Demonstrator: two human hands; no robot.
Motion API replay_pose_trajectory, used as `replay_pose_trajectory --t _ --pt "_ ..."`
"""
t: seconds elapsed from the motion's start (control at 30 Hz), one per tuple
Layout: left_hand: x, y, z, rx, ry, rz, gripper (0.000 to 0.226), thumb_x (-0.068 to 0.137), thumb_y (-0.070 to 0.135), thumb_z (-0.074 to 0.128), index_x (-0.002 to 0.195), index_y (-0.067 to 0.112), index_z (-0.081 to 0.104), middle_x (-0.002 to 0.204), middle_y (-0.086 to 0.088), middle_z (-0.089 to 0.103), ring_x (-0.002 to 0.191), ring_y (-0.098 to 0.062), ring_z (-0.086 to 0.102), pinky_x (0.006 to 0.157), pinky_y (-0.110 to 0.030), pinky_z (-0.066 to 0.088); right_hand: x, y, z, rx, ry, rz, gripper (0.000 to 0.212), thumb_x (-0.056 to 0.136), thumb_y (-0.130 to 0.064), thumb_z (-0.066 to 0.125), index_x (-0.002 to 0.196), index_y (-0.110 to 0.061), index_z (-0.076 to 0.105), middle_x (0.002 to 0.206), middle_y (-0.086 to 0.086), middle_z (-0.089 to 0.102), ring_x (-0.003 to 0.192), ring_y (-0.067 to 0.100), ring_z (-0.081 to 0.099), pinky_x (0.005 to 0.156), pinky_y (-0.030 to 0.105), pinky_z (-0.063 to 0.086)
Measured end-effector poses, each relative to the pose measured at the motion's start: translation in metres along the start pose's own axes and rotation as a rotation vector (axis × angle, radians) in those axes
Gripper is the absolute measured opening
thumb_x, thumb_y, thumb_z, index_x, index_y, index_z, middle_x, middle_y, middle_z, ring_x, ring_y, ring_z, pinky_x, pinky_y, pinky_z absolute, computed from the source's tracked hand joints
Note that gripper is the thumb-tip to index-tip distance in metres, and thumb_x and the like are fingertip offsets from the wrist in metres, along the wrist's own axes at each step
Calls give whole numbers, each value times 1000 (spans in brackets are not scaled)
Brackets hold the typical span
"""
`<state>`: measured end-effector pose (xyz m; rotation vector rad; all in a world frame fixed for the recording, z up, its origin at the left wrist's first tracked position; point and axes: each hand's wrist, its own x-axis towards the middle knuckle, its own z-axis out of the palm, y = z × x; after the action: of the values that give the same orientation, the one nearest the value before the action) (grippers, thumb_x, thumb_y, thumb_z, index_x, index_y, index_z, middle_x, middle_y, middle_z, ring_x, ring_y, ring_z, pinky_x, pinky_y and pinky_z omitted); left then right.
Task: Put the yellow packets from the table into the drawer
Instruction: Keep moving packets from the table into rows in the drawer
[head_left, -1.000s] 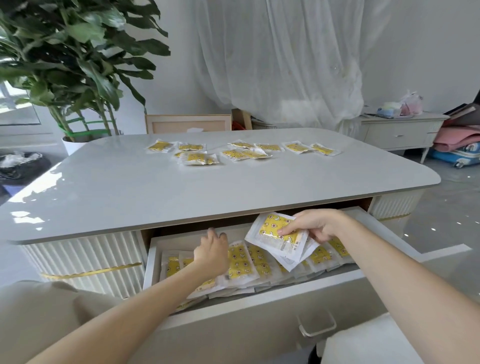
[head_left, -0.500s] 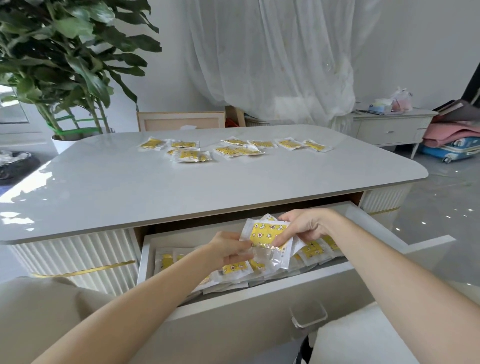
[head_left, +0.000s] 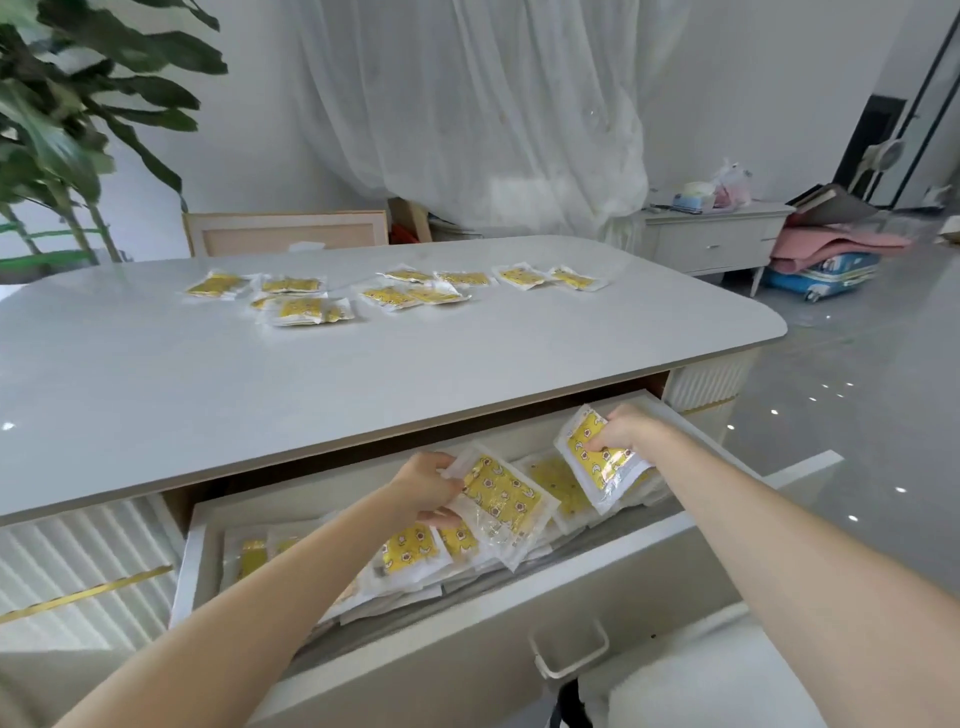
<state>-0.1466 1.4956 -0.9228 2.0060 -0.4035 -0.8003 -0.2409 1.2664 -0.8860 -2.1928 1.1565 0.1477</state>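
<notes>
Head view: my left hand (head_left: 423, 486) is gripping one packet (head_left: 501, 499) over the open drawer (head_left: 363, 670); my right hand (head_left: 621, 434), at three o'clock of it, is pinching another (head_left: 597, 467). More packets (head_left: 306, 309) are lying on the worktop (head_left: 311, 379) at twelve o'clock.

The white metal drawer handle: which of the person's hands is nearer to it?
Right. The right hand is above the white metal drawer handle, slightly right; the left hand is farther, up-left.

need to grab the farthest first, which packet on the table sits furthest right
The packet at the right end of the far row, beside the table's rounded corner; all others lie left of it.
</notes>
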Motion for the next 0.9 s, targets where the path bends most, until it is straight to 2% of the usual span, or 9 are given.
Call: replay_pose_trajectory --t 0.13,0.23,0.3,0.43,0.57,0.63,0.7,0.8,0.9 --pt "19 11 19 169 -34 77 48 97 11 44 144 18 33 113 -9 59 51 -13 63 55 -21 57 8 12 -17 -229 159 66 25 82 -22 72 94 -5 59 90 7 60 84 22 56 57 24 43" --pt "30 16 30 228 -56 97 48 99 11 42 145 17 31 90 -1 54 48 -13 59 62 -26 56 26 22 -16 -101 151 99 62 78 -21 77 130 -2 50 126 12 58 109 25 58 86 29 51" --pt "38 19 35 243 -74 101 48 99 11 42 145 17 33 92 -3 52 48 -11 56 53 -21 52 34 24 -14 35 111 115 78 77 -19 79 141 -1 37 140 15 49 125 29 51 101 35 45" --pt "51 20 41 246 -92 121 46 98 10 44 143 15 38 84 -1 53 49 -12 42 40 -16 38 50 33 -8 29 130 152 72 80 -18 77 140 -4 41 140 13 49 124 27 53 93 29 47" --pt "62 24 46 280 -82 129 42 96 14 47 138 18 46 78 0 52 51 -13 43 37 -16 36 59 46 0 -317 359 66 51 84 -12 66 132 -14 50 127 8 57 113 25 58 82 29 53" --pt "62 28 52 289 -104 138 38 96 14 46 134 18 49 74 0 51 52 -13 43 40 -17 37 61 48 -1 -315 382 16 40 86 -9 61 126 -18 57 122 6 60 109 23 60 82 28 54" --pt "61 31 57 288 -113 154 33 96 13 46 128 18 54 74 0 51 53 -14 45 45 -19 39 59 45 -5 -72 255 6 33 90 -11 60 122 -15 62 114 6 64 98 22 62 72 27 52" --pt "58 33 60 203 -109 144 29 96 15 47 124 19 56 72 1 51 52 -13 45 42 -16 38 40 33 -6 421 -99 33 32 92 -24 62 120 -8 61 106 4 69 85 19 65 65 25 53" --pt "55 35 60 84 -87 125 18 96 17 48 110 23 57 70 -1 53 52 -13 48 46 -15 41 26 23 2 254 -279 -25 45 83 -37 71 119 -11 62 109 -2 66 90 16 63 74 27 53"
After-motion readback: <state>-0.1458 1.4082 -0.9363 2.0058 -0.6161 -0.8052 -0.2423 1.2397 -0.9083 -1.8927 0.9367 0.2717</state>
